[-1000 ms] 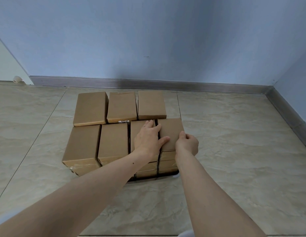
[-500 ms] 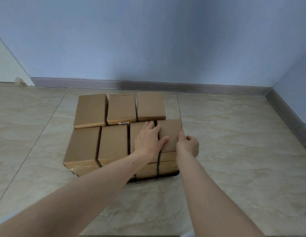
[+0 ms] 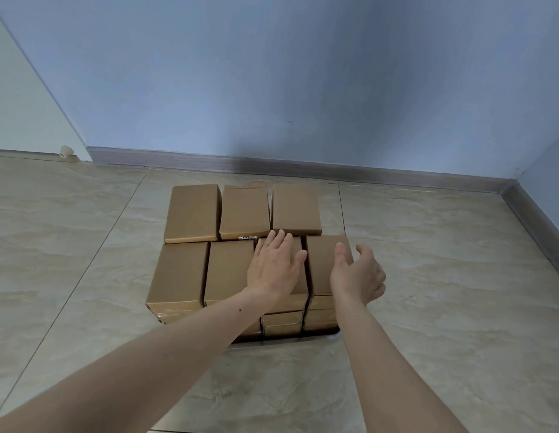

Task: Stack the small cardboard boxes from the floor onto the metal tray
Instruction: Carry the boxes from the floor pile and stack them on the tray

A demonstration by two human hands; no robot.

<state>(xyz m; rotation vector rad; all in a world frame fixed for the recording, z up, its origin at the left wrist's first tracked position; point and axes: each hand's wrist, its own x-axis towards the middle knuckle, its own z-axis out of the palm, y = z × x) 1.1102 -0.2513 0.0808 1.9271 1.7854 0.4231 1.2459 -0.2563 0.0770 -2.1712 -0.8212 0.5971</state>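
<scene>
Several small brown cardboard boxes stand packed in two rows on the floor, stacked in layers on a metal tray (image 3: pixel 332 336) whose rim shows only at the front right corner. My left hand (image 3: pixel 273 267) lies flat, fingers straight, on top of the third box of the front row (image 3: pixel 295 245). My right hand (image 3: pixel 357 273) hovers with relaxed, spread fingers beside the rightmost front box (image 3: pixel 321 264), holding nothing. The back row has three boxes (image 3: pixel 244 210).
The stack sits on beige tiled floor (image 3: pixel 443 276) near a blue wall with a grey skirting board (image 3: pixel 334 171). A white door or panel (image 3: pixel 18 104) stands at the far left. A room corner lies to the right.
My right hand has let go of the rightmost front box, lifted and opened. My left hand stays flat on the neighbouring box. The camera view has shifted slightly.
</scene>
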